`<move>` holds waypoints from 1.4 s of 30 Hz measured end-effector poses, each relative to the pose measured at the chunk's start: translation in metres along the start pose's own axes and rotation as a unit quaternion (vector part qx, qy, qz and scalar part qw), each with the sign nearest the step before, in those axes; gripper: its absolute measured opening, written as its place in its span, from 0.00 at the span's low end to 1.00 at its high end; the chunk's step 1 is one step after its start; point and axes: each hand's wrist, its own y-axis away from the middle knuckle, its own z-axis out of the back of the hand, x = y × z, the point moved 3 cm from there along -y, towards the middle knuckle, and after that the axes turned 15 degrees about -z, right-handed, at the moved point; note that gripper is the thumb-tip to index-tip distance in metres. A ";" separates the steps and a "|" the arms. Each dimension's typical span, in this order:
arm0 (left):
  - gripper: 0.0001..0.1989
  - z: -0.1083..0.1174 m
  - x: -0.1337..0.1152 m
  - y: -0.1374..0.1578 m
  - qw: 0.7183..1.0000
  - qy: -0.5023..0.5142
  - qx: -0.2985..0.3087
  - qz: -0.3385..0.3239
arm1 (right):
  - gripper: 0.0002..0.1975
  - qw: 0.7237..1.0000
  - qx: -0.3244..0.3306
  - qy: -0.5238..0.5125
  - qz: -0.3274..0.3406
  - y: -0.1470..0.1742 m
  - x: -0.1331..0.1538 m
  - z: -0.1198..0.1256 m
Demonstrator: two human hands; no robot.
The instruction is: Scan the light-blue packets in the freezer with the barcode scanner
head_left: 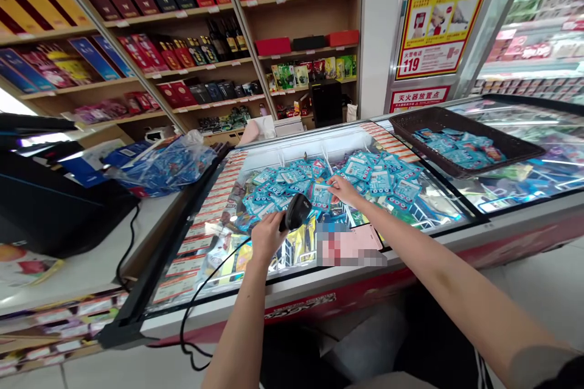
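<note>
My left hand (267, 236) is wrapped around the handle of a black corded barcode scanner (298, 211), whose head points to the right. The fingers of my right hand (344, 190) pinch the edge of a small blue packet (321, 196) just in front of the scanner head. Many similar blue packets (292, 176) lie in a heap on the glass freezer lid to the left and behind. Another heap of blue packets (381, 179) spreads out to the right, beyond my right wrist. A pink card or phone (358, 242), partly blurred out, lies near the front edge.
A dark brown tray (413, 124) with more blue packets stands at the right on the chest freezer (214, 310). At the left, a clear plastic bag of blue packets (168, 161) sits beside a black machine (50, 194). The scanner cord (187, 316) hangs over the freezer's front edge.
</note>
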 end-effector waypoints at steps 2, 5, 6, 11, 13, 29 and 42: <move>0.17 0.001 -0.005 -0.007 1.000 0.004 0.003 0.003 | 0.11 1.000 0.002 -0.028 0.004 -0.003 -0.003 0.008; 0.17 0.001 -0.013 -0.017 1.000 0.008 0.005 0.002 | 0.11 0.998 0.016 -0.055 0.019 -0.007 -0.006 0.014; 0.18 0.001 -0.014 -0.020 1.000 0.010 0.005 0.001 | 0.11 0.998 0.020 -0.063 0.023 -0.008 -0.008 0.015; 0.18 -0.005 -0.015 -0.029 1.000 0.015 -0.002 -0.007 | 0.11 0.995 0.018 -0.089 0.041 -0.011 -0.013 0.012; 0.19 -0.008 -0.014 -0.031 1.000 0.013 -0.012 -0.007 | 0.12 0.994 0.014 -0.096 0.047 -0.012 -0.015 0.011; 0.17 -0.002 -0.026 -0.059 1.000 0.000 -0.007 0.024 | 0.18 0.991 -0.001 -0.129 0.047 -0.013 -0.021 0.014; 0.16 0.007 -0.032 -0.061 0.999 0.000 0.022 0.028 | 0.17 0.993 -0.038 -0.103 0.042 -0.008 -0.019 0.016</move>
